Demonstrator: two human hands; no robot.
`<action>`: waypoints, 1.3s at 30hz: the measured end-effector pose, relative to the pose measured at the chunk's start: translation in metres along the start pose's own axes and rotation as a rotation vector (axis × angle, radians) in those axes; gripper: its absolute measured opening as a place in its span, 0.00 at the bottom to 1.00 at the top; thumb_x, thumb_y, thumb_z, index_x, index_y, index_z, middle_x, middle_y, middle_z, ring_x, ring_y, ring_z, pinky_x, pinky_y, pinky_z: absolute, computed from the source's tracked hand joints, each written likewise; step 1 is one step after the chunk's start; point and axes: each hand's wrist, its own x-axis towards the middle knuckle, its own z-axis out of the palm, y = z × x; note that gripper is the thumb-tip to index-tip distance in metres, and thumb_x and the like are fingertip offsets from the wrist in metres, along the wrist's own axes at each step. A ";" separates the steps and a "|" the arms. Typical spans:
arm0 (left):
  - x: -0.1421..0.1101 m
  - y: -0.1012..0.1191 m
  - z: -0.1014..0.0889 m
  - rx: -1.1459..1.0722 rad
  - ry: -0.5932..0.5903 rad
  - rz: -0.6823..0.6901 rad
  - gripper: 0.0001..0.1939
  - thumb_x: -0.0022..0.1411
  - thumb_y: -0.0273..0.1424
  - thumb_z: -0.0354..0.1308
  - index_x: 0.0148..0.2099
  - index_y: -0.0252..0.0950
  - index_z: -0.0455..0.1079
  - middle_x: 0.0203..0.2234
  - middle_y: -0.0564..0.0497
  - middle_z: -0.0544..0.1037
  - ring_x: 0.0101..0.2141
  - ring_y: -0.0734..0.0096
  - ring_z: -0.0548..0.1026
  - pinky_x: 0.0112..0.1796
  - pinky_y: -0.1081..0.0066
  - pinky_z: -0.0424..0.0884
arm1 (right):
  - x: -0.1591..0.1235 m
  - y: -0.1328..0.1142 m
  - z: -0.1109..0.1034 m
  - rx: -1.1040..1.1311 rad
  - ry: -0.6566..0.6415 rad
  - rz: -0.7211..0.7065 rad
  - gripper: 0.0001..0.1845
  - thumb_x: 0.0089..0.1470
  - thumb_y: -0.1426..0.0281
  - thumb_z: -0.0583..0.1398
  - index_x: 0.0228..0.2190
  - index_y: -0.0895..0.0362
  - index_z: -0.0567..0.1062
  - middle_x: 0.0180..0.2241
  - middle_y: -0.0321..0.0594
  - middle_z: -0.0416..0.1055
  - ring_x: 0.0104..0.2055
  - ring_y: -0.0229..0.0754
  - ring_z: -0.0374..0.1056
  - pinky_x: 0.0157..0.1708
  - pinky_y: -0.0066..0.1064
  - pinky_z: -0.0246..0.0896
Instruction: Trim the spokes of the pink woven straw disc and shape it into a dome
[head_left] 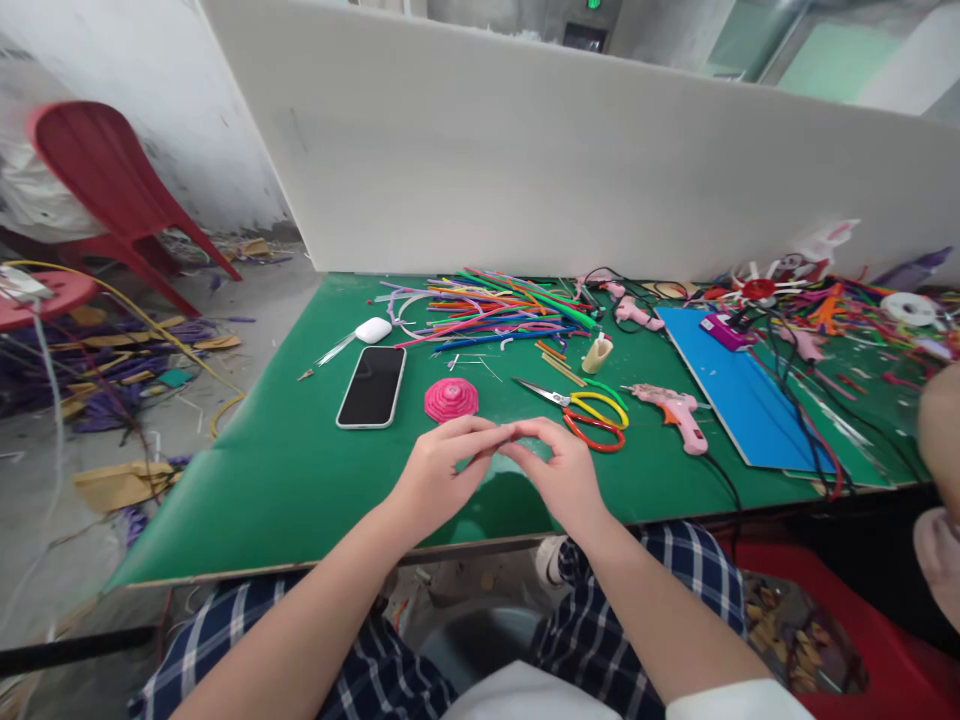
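My left hand [448,465] and my right hand [557,465] meet fingertip to fingertip above the near part of the green table [300,500]. Both are closed in a pinch, and whatever lies between the fingertips is hidden or too small to name. Just beyond my left hand sits a pink ribbed dome-shaped piece [451,400]. Scissors [581,412] with red and yellow handles lie partly open, past my right hand. Farther right rests a pink glue gun [679,415], its cord running off the front edge.
A phone [371,387] and a white earbud-like case [373,329] lie at left. Several coloured pipe cleaners [487,310] are heaped at the back before a white partition [525,170]. A blue board [735,390] with cables lies right. Another person's arm [941,440] shows at the right edge.
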 end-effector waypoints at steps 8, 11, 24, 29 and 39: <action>0.002 0.005 -0.001 -0.211 -0.012 -0.338 0.08 0.57 0.28 0.56 0.39 0.36 0.74 0.33 0.50 0.80 0.34 0.71 0.76 0.37 0.74 0.71 | -0.004 0.000 -0.002 -0.144 0.049 -0.233 0.04 0.48 0.70 0.63 0.30 0.53 0.76 0.29 0.37 0.74 0.34 0.40 0.69 0.35 0.33 0.65; 0.002 0.003 0.001 -0.392 0.008 -0.461 0.11 0.55 0.29 0.58 0.42 0.36 0.70 0.30 0.52 0.79 0.32 0.72 0.76 0.36 0.74 0.72 | -0.003 0.000 -0.004 -0.158 0.028 -0.353 0.07 0.51 0.71 0.61 0.35 0.52 0.76 0.32 0.38 0.75 0.35 0.39 0.69 0.36 0.33 0.65; 0.002 0.005 0.008 -0.634 0.048 -0.591 0.09 0.52 0.26 0.59 0.39 0.36 0.68 0.25 0.55 0.76 0.28 0.77 0.74 0.32 0.78 0.69 | -0.006 0.007 0.003 -0.276 0.147 -0.584 0.10 0.50 0.78 0.60 0.35 0.55 0.76 0.31 0.40 0.76 0.34 0.40 0.69 0.39 0.37 0.66; 0.001 0.003 0.012 -0.640 0.043 -0.624 0.09 0.52 0.28 0.60 0.38 0.36 0.69 0.24 0.55 0.76 0.27 0.77 0.73 0.30 0.78 0.68 | -0.008 0.012 0.006 -0.242 0.157 -0.519 0.08 0.51 0.77 0.59 0.33 0.55 0.76 0.31 0.39 0.75 0.34 0.40 0.69 0.40 0.37 0.66; 0.004 -0.006 0.008 -0.791 -0.045 -0.776 0.13 0.51 0.32 0.61 0.40 0.33 0.69 0.26 0.51 0.78 0.31 0.71 0.76 0.34 0.72 0.70 | -0.003 0.021 0.000 -0.184 0.031 -0.460 0.09 0.53 0.76 0.57 0.34 0.53 0.75 0.33 0.39 0.75 0.36 0.40 0.68 0.37 0.34 0.65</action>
